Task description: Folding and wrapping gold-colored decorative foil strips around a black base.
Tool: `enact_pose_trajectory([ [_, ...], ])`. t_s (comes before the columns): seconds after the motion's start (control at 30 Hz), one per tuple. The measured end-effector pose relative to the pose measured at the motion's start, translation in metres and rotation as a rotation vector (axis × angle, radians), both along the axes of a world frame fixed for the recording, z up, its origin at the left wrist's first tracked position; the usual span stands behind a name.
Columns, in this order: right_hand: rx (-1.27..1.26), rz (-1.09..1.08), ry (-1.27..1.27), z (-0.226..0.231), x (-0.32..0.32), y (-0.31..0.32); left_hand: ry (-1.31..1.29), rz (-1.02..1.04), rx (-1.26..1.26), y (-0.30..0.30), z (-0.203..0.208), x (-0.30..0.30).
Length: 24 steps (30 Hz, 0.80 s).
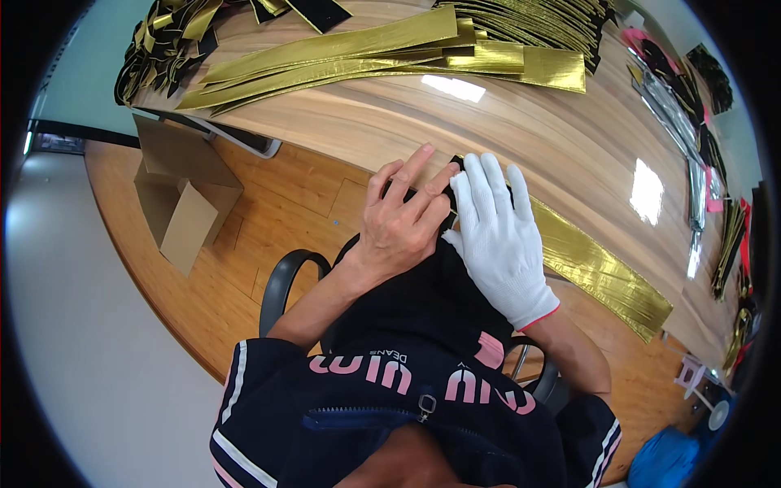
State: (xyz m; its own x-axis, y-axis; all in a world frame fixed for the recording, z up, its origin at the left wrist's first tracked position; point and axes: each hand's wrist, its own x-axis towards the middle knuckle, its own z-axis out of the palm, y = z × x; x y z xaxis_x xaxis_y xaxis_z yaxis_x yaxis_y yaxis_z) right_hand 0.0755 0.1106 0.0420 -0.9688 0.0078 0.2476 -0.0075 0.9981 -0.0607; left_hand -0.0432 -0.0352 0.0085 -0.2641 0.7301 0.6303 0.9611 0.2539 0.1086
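Note:
A long gold strip [602,264] lies along the near edge of the table, slanting down to the right. My right hand [500,240], in a white knitted glove with a red cuff edge, rests flat over the strip's upper-left part, fingers stretched out. Beside it my bare left hand [403,215] hovers at the table's edge, its fingers apart and slightly bent. One left fingertip meets a black piece [457,162] next to the gloved fingers. Whether that black piece is the strip's folded end is hidden by both hands.
Several gold strips [366,53] lie stacked across the table's far side, with a fanned gold-and-black pile [537,24] behind. Loose gold and black pieces [167,49] hang at the far left corner. An open cardboard box [187,191] stands on the floor. Silver strips [671,114] lie right.

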Motion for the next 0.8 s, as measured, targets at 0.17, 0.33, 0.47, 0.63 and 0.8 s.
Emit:
enact_pose_trajectory([
  [0.17,-0.034,0.011,0.003,-0.004,-0.004,0.012,-0.086,0.032,-0.056,-0.005,-0.009,0.009],
  [0.33,-0.062,0.027,0.006,-0.007,-0.005,0.015,-0.089,0.065,-0.14,-0.01,-0.011,0.014],
  [0.47,-0.071,0.025,-0.001,-0.005,-0.005,0.019,-0.134,0.026,-0.16,-0.004,-0.004,0.008],
  [0.63,-0.122,-0.024,-0.014,0.01,0.007,0.023,-0.112,0.028,-0.203,0.005,-0.005,0.004],
  [0.8,-0.201,-0.196,0.008,0.012,0.047,0.032,-0.045,0.095,-0.26,0.009,-0.012,0.013],
])
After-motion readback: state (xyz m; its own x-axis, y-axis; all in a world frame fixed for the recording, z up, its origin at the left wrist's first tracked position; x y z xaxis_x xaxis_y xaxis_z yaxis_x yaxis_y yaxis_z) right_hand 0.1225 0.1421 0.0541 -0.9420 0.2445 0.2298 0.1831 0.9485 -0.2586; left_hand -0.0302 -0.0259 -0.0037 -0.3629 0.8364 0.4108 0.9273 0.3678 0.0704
